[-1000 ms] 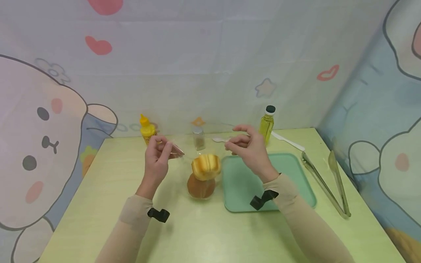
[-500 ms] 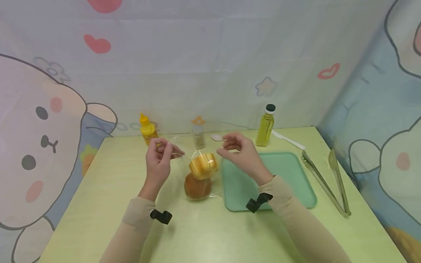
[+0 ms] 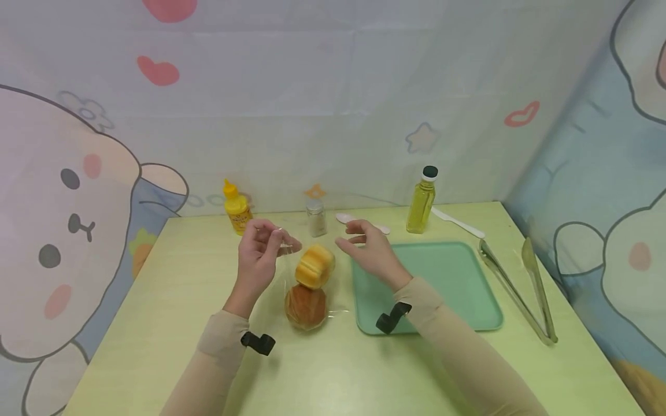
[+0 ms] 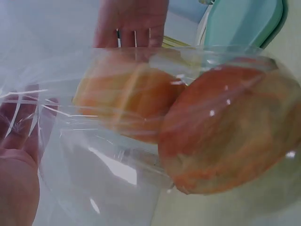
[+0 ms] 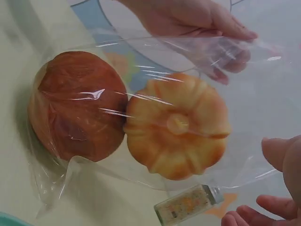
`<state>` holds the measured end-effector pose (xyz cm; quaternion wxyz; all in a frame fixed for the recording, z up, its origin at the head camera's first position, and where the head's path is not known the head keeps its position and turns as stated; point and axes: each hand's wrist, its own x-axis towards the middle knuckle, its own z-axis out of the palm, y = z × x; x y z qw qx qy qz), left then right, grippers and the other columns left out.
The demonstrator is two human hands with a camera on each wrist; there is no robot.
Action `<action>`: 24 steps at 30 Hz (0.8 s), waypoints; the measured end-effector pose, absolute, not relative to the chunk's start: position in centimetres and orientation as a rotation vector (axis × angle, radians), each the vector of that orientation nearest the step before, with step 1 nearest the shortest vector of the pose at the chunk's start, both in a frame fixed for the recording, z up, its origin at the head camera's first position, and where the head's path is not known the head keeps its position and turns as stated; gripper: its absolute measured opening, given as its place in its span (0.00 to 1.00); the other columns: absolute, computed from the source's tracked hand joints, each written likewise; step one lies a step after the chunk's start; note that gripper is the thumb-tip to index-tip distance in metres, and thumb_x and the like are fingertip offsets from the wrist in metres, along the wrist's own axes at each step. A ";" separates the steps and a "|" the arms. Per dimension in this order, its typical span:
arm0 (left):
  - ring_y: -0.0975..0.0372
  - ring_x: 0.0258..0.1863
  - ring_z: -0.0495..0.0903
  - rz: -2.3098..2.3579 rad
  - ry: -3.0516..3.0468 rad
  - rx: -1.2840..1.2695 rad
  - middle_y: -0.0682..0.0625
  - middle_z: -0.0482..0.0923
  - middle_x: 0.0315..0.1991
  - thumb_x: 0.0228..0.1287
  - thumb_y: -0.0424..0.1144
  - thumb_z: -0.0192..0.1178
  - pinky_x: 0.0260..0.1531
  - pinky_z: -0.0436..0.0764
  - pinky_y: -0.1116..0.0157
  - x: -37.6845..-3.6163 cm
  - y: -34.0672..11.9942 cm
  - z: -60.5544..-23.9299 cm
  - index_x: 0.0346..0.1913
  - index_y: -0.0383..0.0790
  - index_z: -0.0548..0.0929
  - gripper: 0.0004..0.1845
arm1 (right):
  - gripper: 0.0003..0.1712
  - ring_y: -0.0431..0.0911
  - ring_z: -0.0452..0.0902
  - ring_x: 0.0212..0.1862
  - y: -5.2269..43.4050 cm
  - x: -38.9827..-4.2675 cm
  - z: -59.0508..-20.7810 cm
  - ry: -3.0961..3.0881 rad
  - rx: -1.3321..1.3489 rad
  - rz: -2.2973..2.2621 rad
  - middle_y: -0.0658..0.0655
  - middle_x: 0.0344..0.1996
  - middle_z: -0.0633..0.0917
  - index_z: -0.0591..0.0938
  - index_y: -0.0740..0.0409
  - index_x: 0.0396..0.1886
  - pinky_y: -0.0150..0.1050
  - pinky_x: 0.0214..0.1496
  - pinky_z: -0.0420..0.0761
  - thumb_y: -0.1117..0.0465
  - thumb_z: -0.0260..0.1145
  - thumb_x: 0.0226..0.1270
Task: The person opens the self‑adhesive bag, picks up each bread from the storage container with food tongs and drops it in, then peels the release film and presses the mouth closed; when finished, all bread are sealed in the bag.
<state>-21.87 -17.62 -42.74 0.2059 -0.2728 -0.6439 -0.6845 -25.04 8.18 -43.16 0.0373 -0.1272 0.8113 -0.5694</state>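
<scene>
My left hand (image 3: pixel 260 254) pinches the upper edge of a clear plastic bag (image 5: pixel 155 174), which hangs over the table. Inside, at the bottom, sits a round brown bun (image 3: pixel 306 307), large in the left wrist view. A yellow, flower-shaped bun (image 5: pixel 178 125) lies against it, higher up in the bag. To the right of the bag, my right hand (image 3: pixel 372 251) is held with thumb and fingers apart. Nothing shows between them, and the hand stands close to the bag's mouth. The thin film is hard to make out in the head view.
A green tray (image 3: pixel 432 289) lies right of the bag, with metal tongs (image 3: pixel 512 289) beyond it. Along the back stand a yellow squeeze bottle (image 3: pixel 238 211), a seasoning jar (image 3: pixel 315 218) and an oil bottle (image 3: pixel 422 202). A white spoon (image 3: pixel 346 218) and white knife (image 3: pixel 458 222) lie there too.
My right hand has moved left and down, uncovering more of the spoon. The bag with both buns has shifted left, and the yellow bun has turned. My left hand has moved slightly right.
</scene>
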 end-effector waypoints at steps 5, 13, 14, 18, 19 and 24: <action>0.60 0.34 0.91 -1.852 -1.804 -0.793 0.41 0.86 0.32 0.81 0.27 0.52 0.38 0.91 0.61 -21.9 -17.6 -42.6 0.47 0.20 0.66 0.09 | 0.26 0.56 0.85 0.59 7.9 -25.1 -43.3 2.497 -0.471 -1.819 0.61 0.55 0.88 0.79 0.60 0.68 0.51 0.60 0.84 0.55 0.69 0.77; 0.62 0.29 0.90 -1.789 -1.734 -0.598 0.45 0.86 0.30 0.73 0.19 0.58 0.37 0.88 0.66 -21.9 -18.3 -42.8 0.51 0.20 0.69 0.11 | 0.08 0.50 0.87 0.43 8.3 -25.0 -42.7 2.532 -0.577 -1.998 0.60 0.39 0.91 0.89 0.64 0.46 0.35 0.47 0.84 0.63 0.70 0.75; 0.62 0.29 0.90 -1.786 -1.722 -0.562 0.47 0.87 0.30 0.72 0.19 0.59 0.37 0.88 0.66 -21.9 -18.5 -42.8 0.53 0.22 0.70 0.12 | 0.08 0.51 0.87 0.43 8.4 -25.0 -42.7 2.523 -0.585 -2.012 0.60 0.39 0.90 0.89 0.64 0.46 0.35 0.47 0.84 0.63 0.69 0.76; 0.65 0.32 0.90 -1.765 -1.690 -0.417 0.55 0.88 0.33 0.72 0.23 0.62 0.41 0.88 0.68 -21.7 -18.9 -42.6 0.59 0.28 0.78 0.16 | 0.08 0.54 0.87 0.49 8.7 -24.8 -42.4 2.449 -0.590 -2.096 0.61 0.43 0.90 0.86 0.65 0.46 0.36 0.52 0.85 0.63 0.67 0.78; 0.65 0.32 0.90 -1.767 -1.681 -0.397 0.55 0.89 0.34 0.71 0.23 0.63 0.42 0.88 0.68 -21.7 -19.0 -42.5 0.58 0.27 0.80 0.15 | 0.07 0.55 0.87 0.50 8.8 -24.7 -42.3 2.431 -0.590 -2.121 0.61 0.44 0.91 0.85 0.64 0.46 0.37 0.53 0.85 0.63 0.66 0.78; 0.64 0.34 0.91 -1.783 -1.676 -0.363 0.53 0.90 0.34 0.71 0.24 0.65 0.43 0.89 0.65 -21.4 -19.4 -42.3 0.47 0.22 0.86 0.07 | 0.07 0.53 0.88 0.48 9.1 -24.5 -42.0 2.421 -0.598 -2.187 0.62 0.43 0.91 0.84 0.64 0.45 0.36 0.51 0.86 0.63 0.65 0.79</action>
